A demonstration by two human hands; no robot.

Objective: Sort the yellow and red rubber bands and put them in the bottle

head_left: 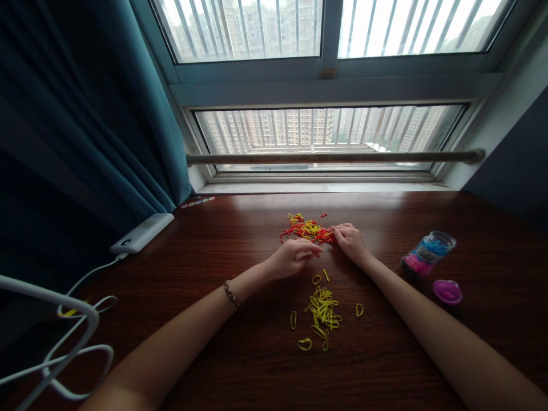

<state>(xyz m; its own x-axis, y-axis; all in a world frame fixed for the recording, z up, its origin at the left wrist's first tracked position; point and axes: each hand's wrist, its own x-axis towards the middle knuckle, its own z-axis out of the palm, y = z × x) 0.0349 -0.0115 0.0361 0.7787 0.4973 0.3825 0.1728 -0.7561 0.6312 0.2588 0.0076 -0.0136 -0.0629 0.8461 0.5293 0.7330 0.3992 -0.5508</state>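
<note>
A mixed pile of red and yellow rubber bands [309, 229] lies on the brown table. Just in front of its left side is my left hand [293, 257], its fingers loosely bent and apart, holding nothing that I can see. My right hand [350, 242] rests at the pile's right edge, thumb and fingers closed on red rubber bands there; the fingertips are partly hidden. Closer to me sits a heap of yellow rubber bands [324, 308], with several single yellow bands scattered around it. One red band [323, 215] lies apart behind the mixed pile.
Right of my right arm, a clear jar [428, 254] with blue and pink contents leans tilted beside a purple lid [447, 291]. A white power bank [142, 233] with a cable is at the left by the blue curtain [166, 142]. White tubing [81, 308] curves at lower left.
</note>
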